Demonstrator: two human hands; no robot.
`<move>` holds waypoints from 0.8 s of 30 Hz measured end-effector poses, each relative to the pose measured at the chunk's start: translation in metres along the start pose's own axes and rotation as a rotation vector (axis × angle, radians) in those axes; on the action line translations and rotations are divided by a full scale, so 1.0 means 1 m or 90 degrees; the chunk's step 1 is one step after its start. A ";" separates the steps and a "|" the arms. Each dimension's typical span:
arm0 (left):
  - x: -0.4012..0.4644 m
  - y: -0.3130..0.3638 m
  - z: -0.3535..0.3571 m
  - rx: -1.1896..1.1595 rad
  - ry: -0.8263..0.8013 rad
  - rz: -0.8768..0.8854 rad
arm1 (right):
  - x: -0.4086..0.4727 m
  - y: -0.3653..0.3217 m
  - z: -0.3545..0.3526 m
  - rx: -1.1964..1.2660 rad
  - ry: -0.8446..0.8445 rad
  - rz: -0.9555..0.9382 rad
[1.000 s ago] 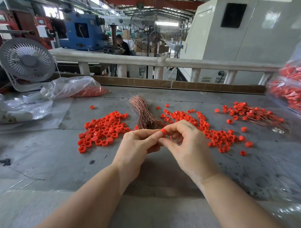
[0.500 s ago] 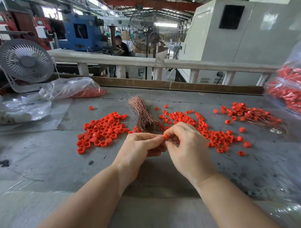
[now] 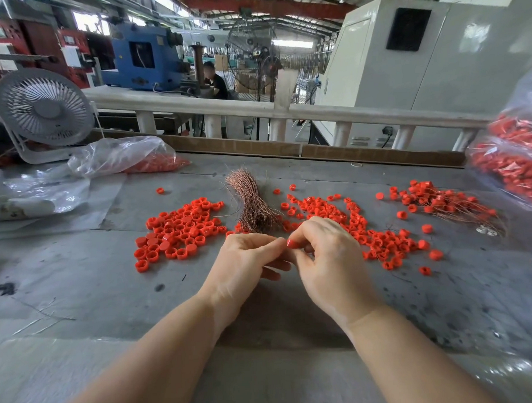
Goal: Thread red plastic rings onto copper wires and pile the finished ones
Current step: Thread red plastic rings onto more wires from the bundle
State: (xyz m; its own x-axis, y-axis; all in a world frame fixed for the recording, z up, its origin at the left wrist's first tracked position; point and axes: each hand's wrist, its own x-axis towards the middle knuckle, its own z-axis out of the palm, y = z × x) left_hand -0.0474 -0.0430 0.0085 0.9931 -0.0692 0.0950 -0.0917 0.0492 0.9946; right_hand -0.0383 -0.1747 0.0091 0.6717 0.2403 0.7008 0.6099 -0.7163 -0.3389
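Observation:
My left hand (image 3: pixel 246 265) and my right hand (image 3: pixel 327 259) meet fingertip to fingertip over the grey table, both pinching one red ring (image 3: pixel 291 243). Any wire in it is too thin to make out. Just beyond my hands lies a bundle of copper wires (image 3: pixel 253 207). Loose red rings (image 3: pixel 181 228) are heaped to its left, and another spread of red rings (image 3: pixel 365 228) lies to its right. A pile of finished rings on wires (image 3: pixel 439 201) sits at the far right.
A white desk fan (image 3: pixel 44 112) stands at the back left beside clear plastic bags (image 3: pixel 118 158), one holding red rings. A bulging bag of red parts (image 3: pixel 510 162) hangs in at the right edge. A white railing (image 3: pixel 255 111) runs behind the table.
My hands stay together on the ring, shifting only slightly; my right fingers have worked around the ring a little. The piles have not moved.

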 end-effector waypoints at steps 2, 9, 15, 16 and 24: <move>0.000 0.000 0.000 0.009 -0.003 0.003 | 0.000 0.000 0.001 -0.003 -0.011 0.002; 0.000 0.000 -0.001 -0.009 -0.002 0.008 | 0.001 0.002 0.003 -0.008 0.013 -0.026; -0.001 0.000 -0.002 -0.037 -0.012 0.028 | 0.000 0.005 0.001 0.040 0.037 -0.042; 0.000 -0.001 -0.002 -0.041 -0.013 0.031 | 0.000 0.005 0.000 0.049 0.040 -0.046; 0.006 -0.007 -0.006 -0.099 0.012 0.043 | 0.001 0.005 0.001 0.067 0.098 -0.003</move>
State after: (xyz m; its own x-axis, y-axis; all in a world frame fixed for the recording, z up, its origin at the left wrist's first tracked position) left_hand -0.0405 -0.0375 0.0023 0.9864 -0.0427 0.1587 -0.1467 0.2073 0.9672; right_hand -0.0345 -0.1772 0.0076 0.6017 0.1341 0.7874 0.6585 -0.6412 -0.3940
